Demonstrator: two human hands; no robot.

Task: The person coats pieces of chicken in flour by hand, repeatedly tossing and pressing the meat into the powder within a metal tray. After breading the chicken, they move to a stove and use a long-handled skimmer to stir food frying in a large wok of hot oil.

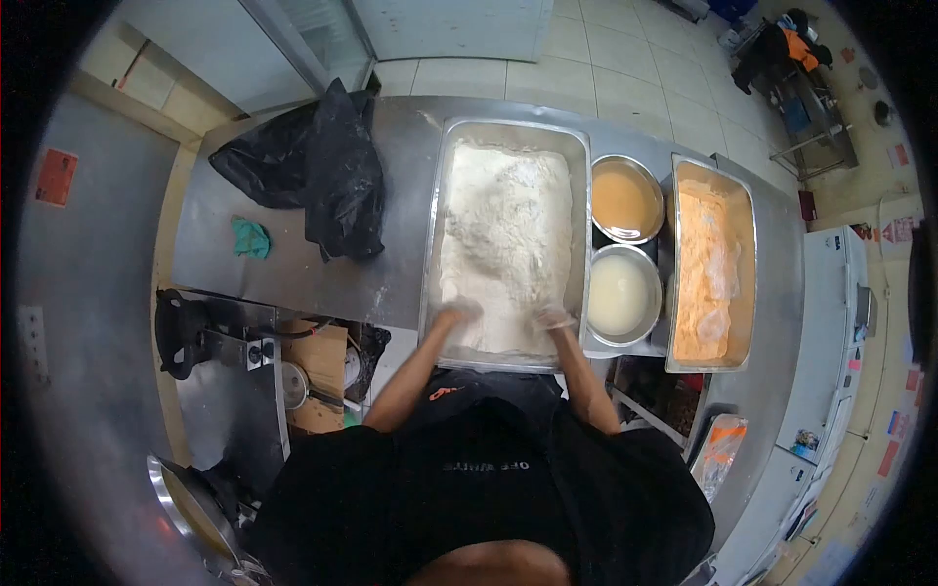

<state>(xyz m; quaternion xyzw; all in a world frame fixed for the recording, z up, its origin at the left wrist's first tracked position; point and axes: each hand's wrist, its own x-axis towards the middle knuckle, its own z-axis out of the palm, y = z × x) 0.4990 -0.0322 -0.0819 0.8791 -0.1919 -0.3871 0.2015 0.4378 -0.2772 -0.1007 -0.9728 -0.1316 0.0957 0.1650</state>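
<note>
A deep steel pan (427, 283) full of white, flour-like powder (508, 234) lies lengthwise before me on the steel counter. My left hand (457, 313) is at the powder near the pan's near left side. Over the near right part of the powder is my right hand (550, 317), close to the pan's wall. Both hands are smeared by motion, so their fingers do not show clearly and I cannot make out anything held. Right of the pan stand a round bowl of orange-tan liquid (625, 200) and, nearer me, a round bowl of pale, milky liquid (619, 295).
A long steel pan of orange powder (699, 273) with clear plastic in it stands further right. Black plastic bags (337, 176) and a green cloth (250, 237) lie on the counter (322, 278) at left. A person (787, 49) is far off at upper right.
</note>
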